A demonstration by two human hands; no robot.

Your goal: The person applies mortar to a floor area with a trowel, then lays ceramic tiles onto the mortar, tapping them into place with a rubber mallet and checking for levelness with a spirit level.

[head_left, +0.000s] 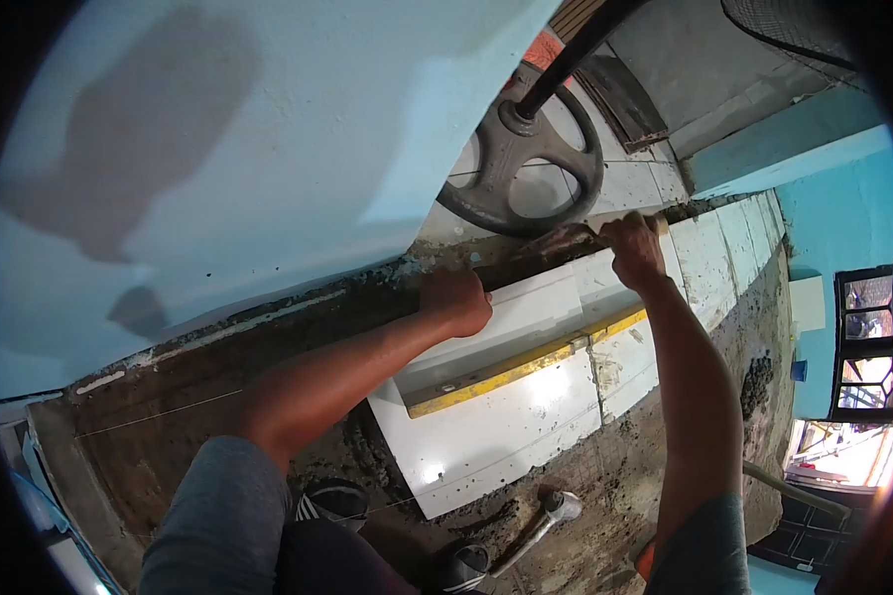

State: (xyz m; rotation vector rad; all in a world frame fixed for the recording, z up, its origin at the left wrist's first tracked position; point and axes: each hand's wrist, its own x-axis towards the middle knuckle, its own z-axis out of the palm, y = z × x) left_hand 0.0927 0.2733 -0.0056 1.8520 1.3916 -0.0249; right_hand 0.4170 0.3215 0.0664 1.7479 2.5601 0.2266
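Observation:
My right hand [637, 250] is closed around the handle of a trowel [563, 240], whose blade points left along the gap between the tiles and the wall. My left hand [456, 297] is closed at the upper left edge of the white tiles [506, 451]; what it holds, if anything, is hidden. A yellow level [526, 369] lies across the tiles, below both hands. A mallet [539, 529] with a pale head rests on the rough ground near my feet.
The blue wall [268, 129] borders the work at the upper left. A round metal fan base [536, 164] stands beyond my hands. Wet mortar [759, 382] lies at the right. A taut string [159, 412] crosses the bare ground at the left.

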